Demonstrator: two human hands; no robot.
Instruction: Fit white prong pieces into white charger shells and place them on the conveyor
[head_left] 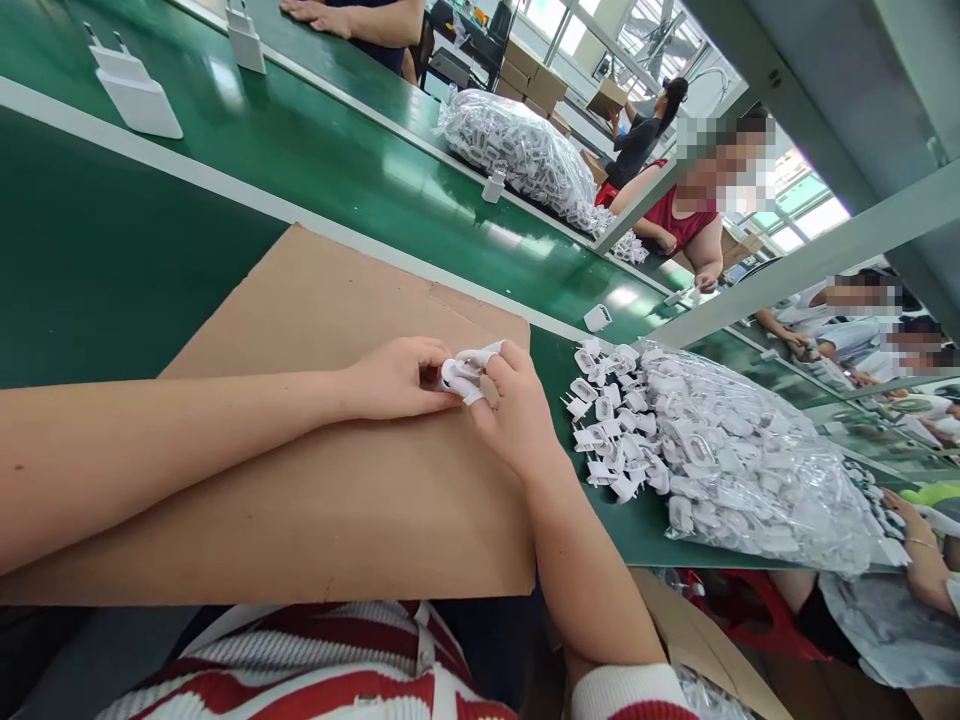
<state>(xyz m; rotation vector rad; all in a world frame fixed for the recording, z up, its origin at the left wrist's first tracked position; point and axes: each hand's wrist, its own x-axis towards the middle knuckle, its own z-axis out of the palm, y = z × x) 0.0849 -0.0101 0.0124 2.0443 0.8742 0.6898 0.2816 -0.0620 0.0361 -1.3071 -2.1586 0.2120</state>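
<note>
A small white plastic charger housing (463,376) is held between my two hands, above a sheet of brown cardboard (375,500). My left hand (397,378) is closed, with thumb and fingers pinching the housing's left end. My right hand (517,405) is closed around the other end, its fingertips curled over it. White wrapping appears to cover some right fingertips, and it blends with the white plastic. Fingers hide part of the housing. To the right of my right hand lies a loose pile of white charger housings (616,425) on the green table.
A clear plastic bag (750,450) full of white parts lies right of the pile. Beyond the cardboard runs a green conveyor belt (360,190) carrying white plug chargers (139,95). Another full bag (525,150) sits across it. Metal posts slant overhead; several people work nearby.
</note>
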